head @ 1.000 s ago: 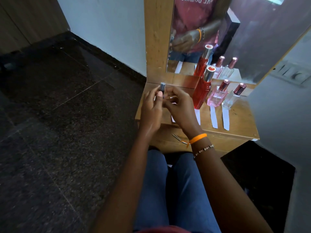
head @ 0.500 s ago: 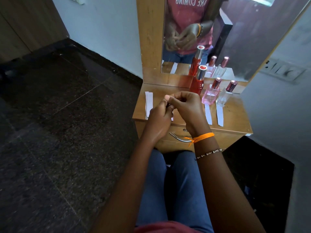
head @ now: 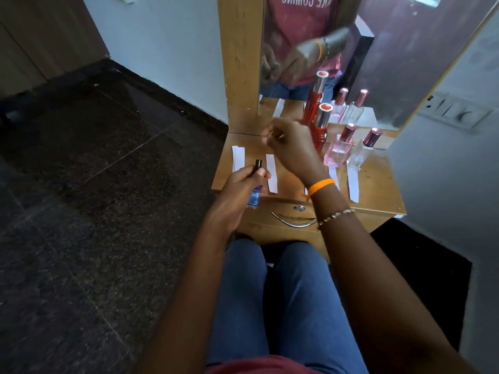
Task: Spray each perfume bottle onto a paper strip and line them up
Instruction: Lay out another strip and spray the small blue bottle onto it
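My left hand (head: 240, 186) grips a slim blue perfume bottle (head: 255, 197) with a black top, held over the front left edge of the wooden dresser top (head: 378, 182). My right hand (head: 290, 145) is raised above the dresser, fingers pinched on something small, probably the bottle's cap; it is blurred. A white paper strip (head: 271, 174) lies just right of the blue bottle. A tall red bottle (head: 320, 128), a pink bottle (head: 339, 151) and a clear bottle (head: 361, 155) stand in a row at the back, with strips (head: 353, 184) in front of them.
A stack of spare paper strips (head: 238, 157) lies at the dresser's left. A mirror (head: 351, 49) rises behind the bottles and reflects them. A drawer with a metal handle (head: 293, 221) faces my knees. A switch panel (head: 456, 112) is on the right wall. Dark tiled floor lies to the left.
My hands, joined around the bottle before, have separated. The right hand lifted up and back; the left hand stayed low with the blue bottle.
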A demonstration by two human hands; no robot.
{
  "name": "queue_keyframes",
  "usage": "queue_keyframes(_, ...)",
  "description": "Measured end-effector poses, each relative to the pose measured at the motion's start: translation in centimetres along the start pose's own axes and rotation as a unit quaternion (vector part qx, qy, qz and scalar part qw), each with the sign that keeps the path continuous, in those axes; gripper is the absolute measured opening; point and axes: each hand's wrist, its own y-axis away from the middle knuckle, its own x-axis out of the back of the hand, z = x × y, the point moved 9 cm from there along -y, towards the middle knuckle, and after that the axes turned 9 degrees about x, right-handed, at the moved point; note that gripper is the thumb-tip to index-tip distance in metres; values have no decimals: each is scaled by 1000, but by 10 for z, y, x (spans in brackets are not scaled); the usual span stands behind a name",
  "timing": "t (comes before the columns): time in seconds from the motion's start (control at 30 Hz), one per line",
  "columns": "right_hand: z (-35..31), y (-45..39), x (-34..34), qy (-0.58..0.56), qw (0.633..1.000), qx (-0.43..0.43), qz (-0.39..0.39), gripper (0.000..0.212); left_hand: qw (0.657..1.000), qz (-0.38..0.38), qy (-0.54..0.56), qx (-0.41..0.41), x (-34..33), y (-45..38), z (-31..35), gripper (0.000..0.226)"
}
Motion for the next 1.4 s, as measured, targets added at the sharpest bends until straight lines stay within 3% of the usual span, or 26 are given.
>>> queue_keyframes(0.13,32,-18,-34,101,995,-21,-16,15,995,97,-5,-14,21,-1,-1,10)
queue_keyframes(0.4,44,-21,-58,162,984,-13,-74,20,985,154,-27,-65,35,-4,11,30)
queue_keyframes(0.57,12,20,-12,85,989,50,108,37,982,161,-36,-89,33,-4,17,20)
queue_keyframes(0.7,-1,67,5,-42,985,46,163,45,978,173,-36,-109,27,-5,23,19)
queue_keyframes(0.9,9,100,-12,-147,984,-13,100,42,985,125,-53,-110,-1,-9,25,16)
queue_keyframes(1.0,20,101,-12,-151,985,-35,81,43,995,51,-25,-88,-16,-13,21,18)
queue_keyframes(1.07,26,103,-9,-140,987,-30,76,44,991,53,-69,-104,-20,-16,26,21)
queue_keyframes(1.13,32,106,-4,-132,988,-35,76,44,954,123,-229,-150,-21,-23,37,29)
queue_keyframes(1.23,38,109,3,-120,988,-44,89,42,847,201,-459,-178,-31,-38,44,39)
queue_keyframes(1.33,40,107,11,-113,988,-42,96,41,783,219,-559,-162,-39,-51,37,34)
queue_keyframes(1.4,42,106,14,-124,986,-47,96,40,774,220,-574,-150,-42,-57,32,26)
